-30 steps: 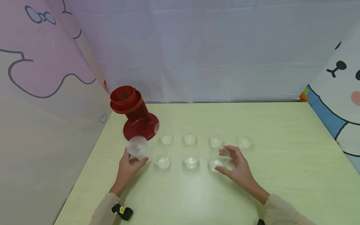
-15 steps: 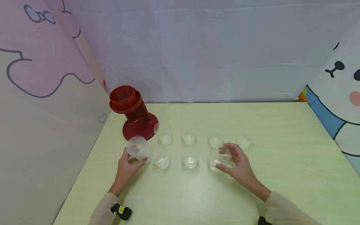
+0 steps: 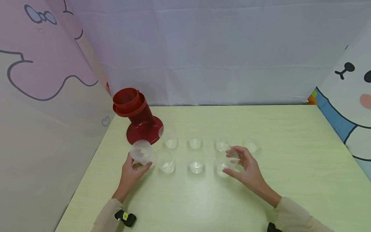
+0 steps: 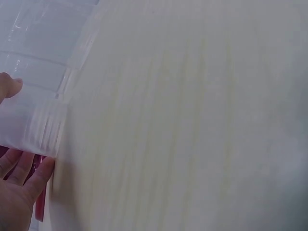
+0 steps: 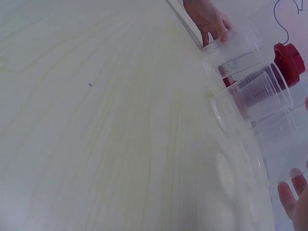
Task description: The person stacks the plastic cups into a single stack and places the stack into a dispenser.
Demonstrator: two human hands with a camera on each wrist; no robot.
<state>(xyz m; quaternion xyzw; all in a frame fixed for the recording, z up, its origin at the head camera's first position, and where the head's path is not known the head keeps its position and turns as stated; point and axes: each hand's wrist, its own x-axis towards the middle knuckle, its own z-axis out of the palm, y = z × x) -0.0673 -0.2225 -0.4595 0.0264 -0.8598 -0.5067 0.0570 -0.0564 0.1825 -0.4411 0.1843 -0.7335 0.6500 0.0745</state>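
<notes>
My left hand (image 3: 131,175) grips a stack of clear plastic cups (image 3: 141,151) at the left end of the front row. Nested rims of that cup stack (image 4: 45,125) show in the left wrist view. With thumb and fingers on opposite sides, my right hand (image 3: 248,169) holds one clear cup (image 3: 232,163) at the front row's right end. Between the hands stand a clear cup (image 3: 166,162) and another clear cup (image 3: 196,165). In the right wrist view, fingertips of my right hand (image 5: 296,195) show beside the held clear cup (image 5: 279,144).
Behind runs a back row of several clear cups, among them one cup (image 3: 195,141) near the middle. A red dispenser-like stand (image 3: 142,116) with a round base stands at the back left of the pale table (image 3: 275,125). White cloth (image 3: 214,58) hangs behind.
My right hand and its cup have shifted slightly up and to the right. The left hand with its cup stack stays in place.
</notes>
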